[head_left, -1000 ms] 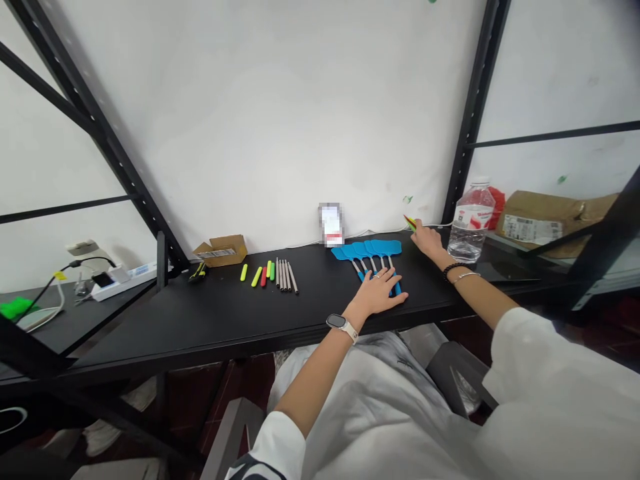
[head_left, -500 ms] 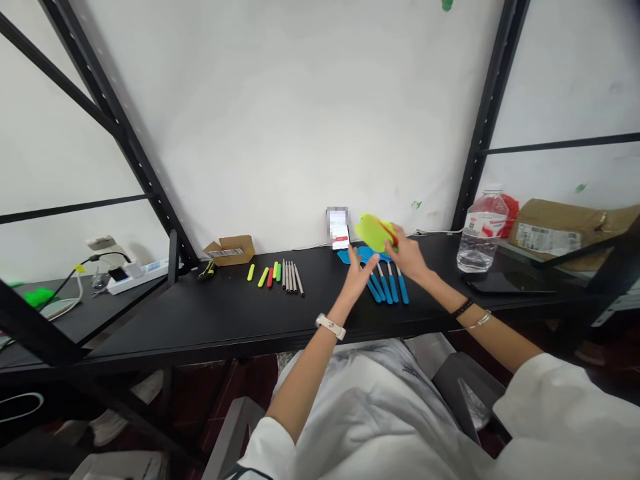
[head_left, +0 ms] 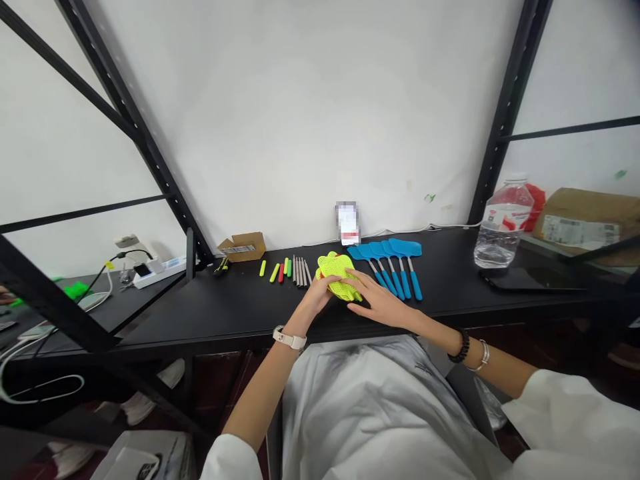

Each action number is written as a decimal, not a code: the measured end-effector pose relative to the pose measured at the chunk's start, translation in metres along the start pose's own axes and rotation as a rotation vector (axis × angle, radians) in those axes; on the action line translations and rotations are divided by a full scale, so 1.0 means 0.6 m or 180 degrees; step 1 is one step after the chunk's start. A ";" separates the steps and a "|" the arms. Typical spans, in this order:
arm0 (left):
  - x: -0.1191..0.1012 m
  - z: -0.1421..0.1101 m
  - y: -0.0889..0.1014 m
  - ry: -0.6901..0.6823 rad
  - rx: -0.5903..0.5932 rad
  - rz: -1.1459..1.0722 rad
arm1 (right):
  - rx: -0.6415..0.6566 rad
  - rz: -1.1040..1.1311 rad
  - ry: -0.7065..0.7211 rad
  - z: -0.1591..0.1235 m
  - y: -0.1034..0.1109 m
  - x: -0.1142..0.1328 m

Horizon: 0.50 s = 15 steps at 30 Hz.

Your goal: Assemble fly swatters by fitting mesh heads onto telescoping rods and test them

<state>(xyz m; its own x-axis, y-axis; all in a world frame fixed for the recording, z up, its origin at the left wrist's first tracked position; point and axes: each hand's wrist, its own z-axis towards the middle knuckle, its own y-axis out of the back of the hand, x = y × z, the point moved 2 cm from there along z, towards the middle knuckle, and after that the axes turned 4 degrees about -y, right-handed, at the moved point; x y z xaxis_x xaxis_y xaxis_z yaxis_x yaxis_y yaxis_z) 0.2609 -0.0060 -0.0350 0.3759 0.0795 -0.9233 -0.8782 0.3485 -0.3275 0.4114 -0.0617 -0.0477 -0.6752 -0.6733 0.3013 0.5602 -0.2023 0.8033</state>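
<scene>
My left hand [head_left: 316, 298] is closed on the lower left edge of a stack of yellow-green perforated fly swatter heads [head_left: 336, 268], with a bit of red showing among them. Across the stack's right side lie the fingers of my right hand [head_left: 383, 300], gripping it too, its thumb lower down. The stack is held over the front part of the black table. Just left of it are several thin metal rods [head_left: 300, 272]. Short handles in yellow, red and green [head_left: 281, 272] lie beyond the rods. On the right, several blue flat-headed tools [head_left: 404, 248] with metal shafts are fanned out.
A phone [head_left: 349, 223] leans against the wall behind the stack. An open cardboard box [head_left: 245, 247] and a yellow-black cutter [head_left: 221, 268] are at left. At right stand a water bottle [head_left: 503, 223], a dark tablet [head_left: 533, 280] and a brown parcel [head_left: 590, 217]. Black frame posts flank the table.
The swatter heads have come down and left from above the blue tools, toward me. My left hand, open before, now grips them along with my right.
</scene>
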 end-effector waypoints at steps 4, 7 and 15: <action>-0.019 -0.002 0.002 -0.0436 0.0331 0.0591 | -0.0532 0.0889 -0.0236 0.002 0.005 -0.015; -0.030 -0.011 -0.005 -0.0538 0.0712 0.1150 | -0.0754 0.1890 -0.0556 0.003 -0.001 -0.031; -0.016 -0.018 -0.012 -0.0174 0.1256 0.1698 | -0.0676 0.2658 -0.0863 0.003 -0.005 -0.037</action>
<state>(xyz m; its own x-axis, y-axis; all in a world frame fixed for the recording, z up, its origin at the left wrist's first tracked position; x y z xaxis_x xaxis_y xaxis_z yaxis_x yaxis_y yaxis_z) 0.2606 -0.0196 -0.0262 -0.0567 0.3793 -0.9235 -0.7777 0.5633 0.2791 0.4240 -0.0449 -0.0560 -0.0839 -0.4745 0.8763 0.9774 0.1319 0.1650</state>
